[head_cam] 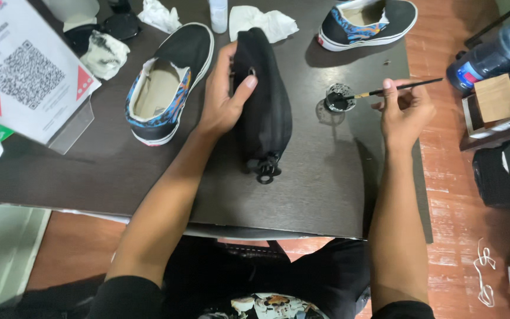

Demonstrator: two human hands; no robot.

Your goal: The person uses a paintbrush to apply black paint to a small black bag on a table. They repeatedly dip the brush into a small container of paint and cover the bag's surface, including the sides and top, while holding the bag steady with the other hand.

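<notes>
My left hand (222,94) grips a black fabric pouch (264,106) standing on its edge on the dark table (302,195), thumb across its top. The pouch's zipper pull and ring hang at its near end. My right hand (405,109) holds a thin black paintbrush (394,90), whose tip dips into a small round lid of black paint (340,97) to the right of the pouch.
A black slip-on shoe with a blue and orange lining (169,82) lies left of the pouch, its mate (367,22) at the far right. Crumpled tissues (264,22), a white bottle (218,15), a printed card in a clear stand (25,71). A plastic bottle (494,56) and boxes sit beyond the table's right edge.
</notes>
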